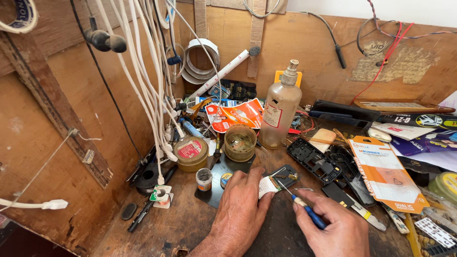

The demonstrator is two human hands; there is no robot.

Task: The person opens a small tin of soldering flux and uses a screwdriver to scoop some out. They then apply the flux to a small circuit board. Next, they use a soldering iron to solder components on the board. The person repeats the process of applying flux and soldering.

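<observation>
My left hand (240, 209) rests on the wooden bench and pins down a small dark phone body (281, 177) with a white sticker on its near end. My right hand (333, 228) grips a thin screwdriver with a blue and white handle (304, 209). Its metal tip points up and left onto the phone body's right edge, near a small brass-coloured part. Both hands sit at the bench's front centre, close together.
Behind the hands stand a clear bottle (280, 112), two round tins (191, 153) and a small jar (204, 179). A black phone frame (314, 161) and an orange package (385, 173) lie to the right. White cables (152, 90) hang at left.
</observation>
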